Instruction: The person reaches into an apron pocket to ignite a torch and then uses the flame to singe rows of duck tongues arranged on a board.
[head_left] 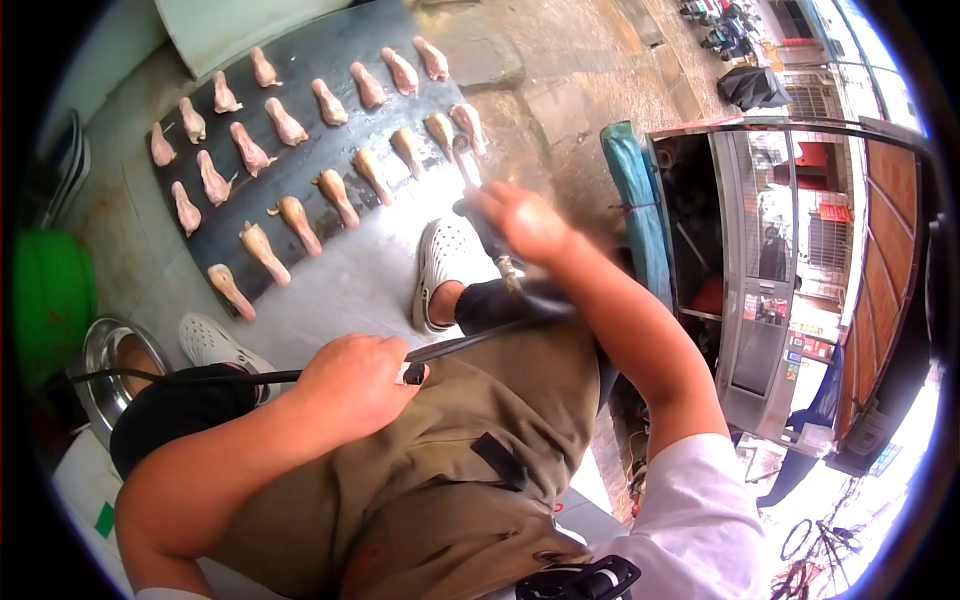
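Observation:
Several pale plucked poultry pieces (300, 222) lie in rows on a dark sheet (300, 165) on the concrete ground. My right hand (522, 225), blurred by motion, grips a tool with a metal nozzle (466, 160) whose tip is over the sheet's near edge. My left hand (352, 385) is closed around a thin black hose (470, 342) that runs across my lap. I wear a khaki apron (470, 450) and white clogs (443, 265).
A green tub (48, 300) and a metal bowl (108, 372) stand at the left. A blue-wrapped bundle (636, 215) and a metal-and-glass cabinet (762, 270) are at the right. Parked bicycles (820, 545) are at the lower right.

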